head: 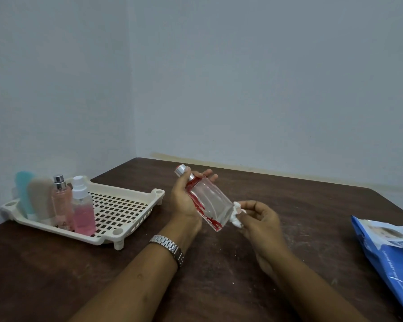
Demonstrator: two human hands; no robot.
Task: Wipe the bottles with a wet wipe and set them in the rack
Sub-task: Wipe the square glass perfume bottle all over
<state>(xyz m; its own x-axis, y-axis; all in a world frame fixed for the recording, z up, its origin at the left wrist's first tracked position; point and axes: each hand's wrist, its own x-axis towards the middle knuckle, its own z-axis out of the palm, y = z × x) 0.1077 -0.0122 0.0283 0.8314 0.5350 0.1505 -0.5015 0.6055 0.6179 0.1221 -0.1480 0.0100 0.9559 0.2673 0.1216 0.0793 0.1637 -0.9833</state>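
Head view: left grip is holding a clear rectangular glass bottle with red streaks and a silver cap, fingers curling round its upper end. The bottle is tilting, cap up and away, above the dark brown wooden tabletop. Right grip is pinching a crumpled white wet wipe and pressing it against the bottle's base. A cream perforated plastic rack is sitting at the left, well apart. Four bottles are standing in its near-left corner: teal, beige, pink with silver sprayer, clear with pink liquid. A blue wipe pack is lying at the right edge.
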